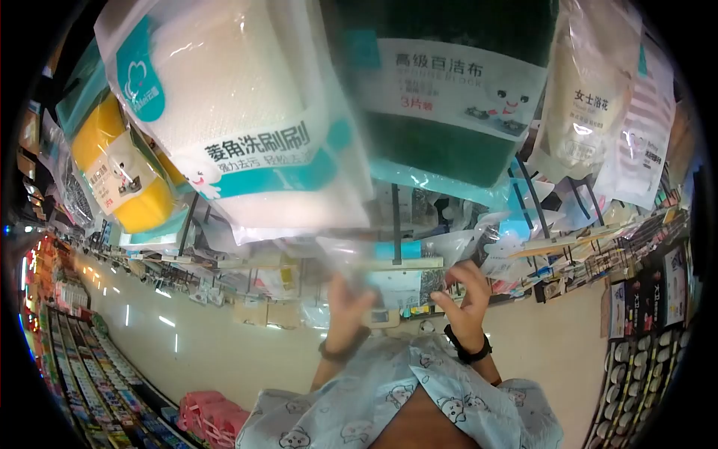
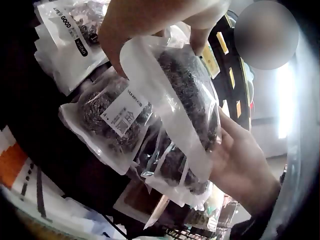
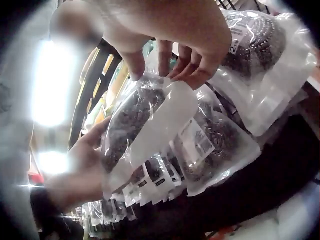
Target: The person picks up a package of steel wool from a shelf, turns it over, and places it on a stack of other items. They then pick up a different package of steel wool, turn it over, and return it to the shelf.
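Observation:
Both hands hold a clear plastic pack of steel wool scourers [image 2: 187, 95], its dark wiry balls showing beside a white strip. My left hand [image 1: 348, 307], blurred in the head view, grips one end; from above in the left wrist view its fingers and thumb close on the pack's edge. At the other end my right hand [image 1: 469, 299] pinches the pack between thumb and fingers, as the right wrist view also shows. More scourer packs [image 2: 117, 112] hang right behind the held one, one bearing a white barcode label [image 3: 194, 142].
Large hanging packs, a white scrubbing cloth [image 1: 224, 90] and a green scouring pad [image 1: 449, 90], fill the space above the hands. Metal display hooks [image 1: 396, 224] project toward me. Stocked shelves stand at left [image 1: 82, 359] and right [image 1: 636, 374], with tiled floor [image 1: 209, 352] between.

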`<state>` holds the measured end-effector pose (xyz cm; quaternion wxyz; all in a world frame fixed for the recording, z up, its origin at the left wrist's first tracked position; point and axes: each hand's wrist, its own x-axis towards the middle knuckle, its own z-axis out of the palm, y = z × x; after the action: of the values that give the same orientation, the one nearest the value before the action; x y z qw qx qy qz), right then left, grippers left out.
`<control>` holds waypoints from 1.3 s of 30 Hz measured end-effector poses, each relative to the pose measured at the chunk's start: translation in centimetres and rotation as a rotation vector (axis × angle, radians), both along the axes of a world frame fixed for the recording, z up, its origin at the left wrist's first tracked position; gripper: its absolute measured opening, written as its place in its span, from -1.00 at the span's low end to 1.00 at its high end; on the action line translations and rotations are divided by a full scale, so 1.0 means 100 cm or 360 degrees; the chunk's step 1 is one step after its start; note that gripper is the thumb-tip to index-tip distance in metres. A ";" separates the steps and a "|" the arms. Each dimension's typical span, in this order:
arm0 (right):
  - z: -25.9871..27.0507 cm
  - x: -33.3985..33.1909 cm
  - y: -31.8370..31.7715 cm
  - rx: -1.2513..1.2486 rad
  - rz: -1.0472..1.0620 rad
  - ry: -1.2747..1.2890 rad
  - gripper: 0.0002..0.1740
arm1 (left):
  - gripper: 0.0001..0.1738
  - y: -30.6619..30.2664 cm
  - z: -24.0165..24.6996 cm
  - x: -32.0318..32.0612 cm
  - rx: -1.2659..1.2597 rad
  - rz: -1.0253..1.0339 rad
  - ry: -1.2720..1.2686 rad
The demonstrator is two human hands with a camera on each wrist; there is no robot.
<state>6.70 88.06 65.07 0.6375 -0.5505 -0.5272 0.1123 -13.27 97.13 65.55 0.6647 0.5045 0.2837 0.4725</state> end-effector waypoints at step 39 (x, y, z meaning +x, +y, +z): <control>-0.005 -0.013 0.099 -0.0127 -0.0727 -0.0172 -0.63 | -0.09 0.066 -0.072 0.052 0.1597 0.0728 0.1095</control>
<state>5.39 97.99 64.60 0.5950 -0.6854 -0.4174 -0.0439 -8.03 103.78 58.30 0.1020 0.8031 0.3254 0.4885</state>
